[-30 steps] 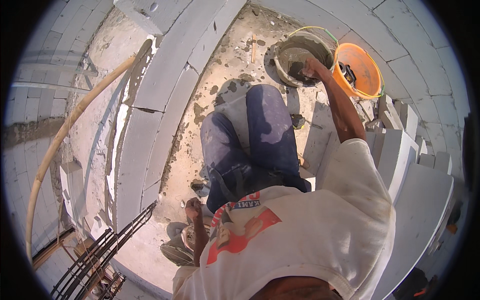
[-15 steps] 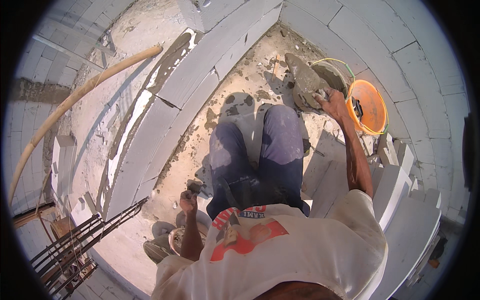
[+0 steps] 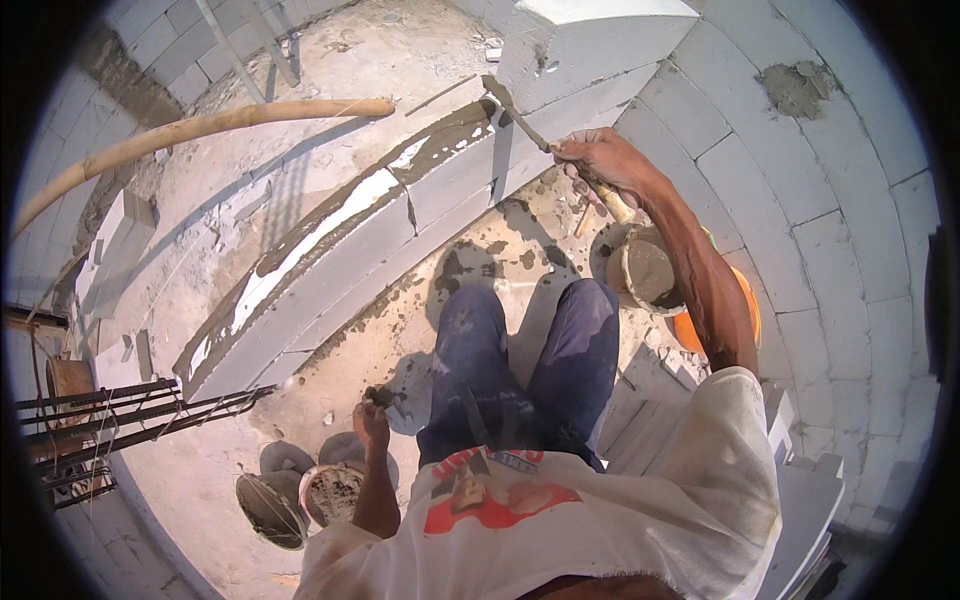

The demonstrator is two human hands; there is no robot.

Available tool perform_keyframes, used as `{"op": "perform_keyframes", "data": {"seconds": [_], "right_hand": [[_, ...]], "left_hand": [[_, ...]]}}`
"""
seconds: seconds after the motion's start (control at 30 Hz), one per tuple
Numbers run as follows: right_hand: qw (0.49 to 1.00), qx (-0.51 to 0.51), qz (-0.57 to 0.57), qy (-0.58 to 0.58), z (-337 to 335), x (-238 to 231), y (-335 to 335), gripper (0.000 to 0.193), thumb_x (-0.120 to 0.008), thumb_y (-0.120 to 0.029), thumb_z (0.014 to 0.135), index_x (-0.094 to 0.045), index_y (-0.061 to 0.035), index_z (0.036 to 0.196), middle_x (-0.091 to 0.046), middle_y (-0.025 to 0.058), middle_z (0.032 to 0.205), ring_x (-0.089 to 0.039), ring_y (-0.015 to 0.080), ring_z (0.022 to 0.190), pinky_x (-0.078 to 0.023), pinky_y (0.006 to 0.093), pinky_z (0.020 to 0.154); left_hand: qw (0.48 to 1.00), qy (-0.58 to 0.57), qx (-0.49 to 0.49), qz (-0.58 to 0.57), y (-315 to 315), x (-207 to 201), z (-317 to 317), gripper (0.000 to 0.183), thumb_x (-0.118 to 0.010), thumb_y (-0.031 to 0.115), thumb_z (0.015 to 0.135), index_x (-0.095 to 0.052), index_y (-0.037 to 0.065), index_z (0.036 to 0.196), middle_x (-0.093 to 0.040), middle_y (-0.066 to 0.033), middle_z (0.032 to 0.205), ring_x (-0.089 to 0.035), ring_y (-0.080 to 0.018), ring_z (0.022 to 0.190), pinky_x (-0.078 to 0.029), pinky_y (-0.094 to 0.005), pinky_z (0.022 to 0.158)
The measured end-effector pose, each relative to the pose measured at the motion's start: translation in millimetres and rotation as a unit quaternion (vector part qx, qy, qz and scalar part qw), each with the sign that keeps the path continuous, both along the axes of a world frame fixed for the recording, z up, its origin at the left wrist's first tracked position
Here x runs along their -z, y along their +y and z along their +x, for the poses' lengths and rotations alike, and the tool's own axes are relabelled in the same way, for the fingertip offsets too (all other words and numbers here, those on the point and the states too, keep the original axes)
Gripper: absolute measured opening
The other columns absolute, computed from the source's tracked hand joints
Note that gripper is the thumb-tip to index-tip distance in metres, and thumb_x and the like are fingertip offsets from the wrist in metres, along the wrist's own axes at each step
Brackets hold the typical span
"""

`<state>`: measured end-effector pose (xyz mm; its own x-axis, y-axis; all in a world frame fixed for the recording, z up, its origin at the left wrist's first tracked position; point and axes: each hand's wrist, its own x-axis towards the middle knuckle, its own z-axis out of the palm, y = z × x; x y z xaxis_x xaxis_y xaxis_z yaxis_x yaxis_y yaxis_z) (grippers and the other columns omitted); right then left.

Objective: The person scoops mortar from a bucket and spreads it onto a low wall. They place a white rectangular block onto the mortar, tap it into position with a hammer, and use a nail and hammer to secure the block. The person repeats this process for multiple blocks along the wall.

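pinching a trowel [image 3: 613, 206], the right grip [image 3: 602, 163] has its blade [image 3: 518, 118] leftward; left grip [image 3: 371, 427]: cannot tell.

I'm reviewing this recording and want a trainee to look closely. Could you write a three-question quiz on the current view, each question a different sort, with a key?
1. Multiple choice: What is in the fingers of the person's right hand?
A) a handsaw
B) a trowel
C) a paint roller

2. True or false: The orange bucket is partly hidden behind the person's right forearm.

3. Fill in the blank: The dark metal bars are on the person's ____ side.

Key:
1. B
2. True
3. left
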<state>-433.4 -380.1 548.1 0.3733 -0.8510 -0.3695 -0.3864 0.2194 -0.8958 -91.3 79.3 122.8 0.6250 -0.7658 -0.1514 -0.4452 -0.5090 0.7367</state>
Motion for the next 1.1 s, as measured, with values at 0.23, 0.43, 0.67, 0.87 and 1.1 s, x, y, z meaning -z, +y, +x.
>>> {"op": "perform_keyframes", "data": {"seconds": [0.23,0.43,0.67,0.87,1.1], "right_hand": [[0.999,0.019,0.014,-0.024,0.6,-36.0,-26.1,0.023,-0.066,-0.019,0.102,-0.066,0.0033,0.094,-0.061,0.0046,0.063,-0.052,0.0111,0.041,-0.037,0.0261,0.032],[0.997,0.013,0.010,-0.076,-17.1,-67.1,-38.2,0.028,-0.061,-0.023,0.105,-0.065,0.0032,0.095,-0.060,0.0041,0.063,-0.054,0.0112,0.041,-0.043,0.0237,0.034],[0.987,0.012,0.015,-0.161,-61.4,-58.8,-37.3,0.026,-0.058,-0.021,0.106,-0.065,0.0039,0.101,-0.061,0.0048,0.066,-0.054,0.0110,0.043,-0.044,0.0231,0.033],[0.979,-0.025,0.041,-0.200,-87.2,-15.2,-35.7,0.027,-0.060,-0.022,0.105,-0.066,0.0037,0.098,-0.062,0.0061,0.067,-0.052,0.0108,0.040,-0.038,0.0234,0.029],[0.983,-0.093,0.104,-0.121,-56.1,17.1,-103.0,0.031,-0.066,-0.029,0.102,-0.066,0.0014,0.097,-0.061,0.0043,0.067,-0.046,0.0091,0.038,-0.034,0.0231,0.031]], "left_hand": [[0.994,0.089,-0.067,0.011,15.2,8.6,1.7,0.025,-0.069,-0.003,0.088,-0.060,-0.002,0.111,-0.068,-0.0130,0.097,-0.068,-0.0221,0.087,-0.054,-0.0341,0.080],[0.997,0.047,-0.056,-0.019,18.5,2.9,5.5,0.020,-0.068,-0.002,0.087,-0.063,-0.002,0.107,-0.069,-0.0153,0.098,-0.070,-0.0270,0.092,-0.055,-0.0378,0.084],[0.998,0.010,-0.023,0.049,13.7,12.5,11.8,0.024,-0.069,0.003,0.081,-0.067,-0.002,0.104,-0.067,-0.0191,0.097,-0.068,-0.0357,0.095,-0.055,-0.0446,0.084],[1.000,-0.013,-0.004,0.015,36.2,22.7,24.1,0.028,-0.070,0.008,0.080,-0.067,-0.001,0.106,-0.068,-0.0200,0.098,-0.068,-0.0391,0.093,-0.055,-0.0462,0.084],[1.000,0.006,0.013,-0.028,-2.5,15.0,30.7,0.031,-0.072,0.008,0.085,-0.065,-0.002,0.113,-0.069,-0.0175,0.099,-0.070,-0.0315,0.091,-0.056,-0.0412,0.085]]}}
